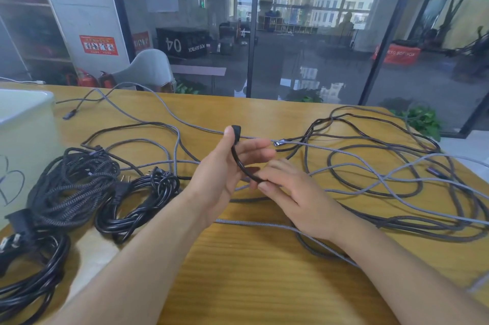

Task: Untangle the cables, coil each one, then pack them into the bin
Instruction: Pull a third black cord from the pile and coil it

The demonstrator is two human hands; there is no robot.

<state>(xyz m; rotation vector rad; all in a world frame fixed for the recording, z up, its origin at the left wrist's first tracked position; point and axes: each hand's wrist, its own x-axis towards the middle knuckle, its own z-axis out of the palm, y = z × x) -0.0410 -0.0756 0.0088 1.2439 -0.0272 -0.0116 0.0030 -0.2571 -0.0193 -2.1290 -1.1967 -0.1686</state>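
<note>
My left hand (227, 168) pinches the plug end of a dark cable (237, 160) between thumb and fingers, above the table's middle. My right hand (288, 192) grips the same cable a short way down, so it curves between both hands. Loose grey and dark cables (397, 187) sprawl tangled over the right half of the wooden table (251, 271). At the left lie a coiled braided cable (71, 189), a coiled black power cord (137, 203) and another black cord (29, 279). The pale bin (23, 134) stands at the far left.
A grey chair (150, 70) stands behind the table's far edge, in front of a glass wall. Red fire extinguishers (87, 78) sit on the floor at the back left. Green plants (420, 118) are past the right corner. A grey cable's plug (70, 114) lies near the bin.
</note>
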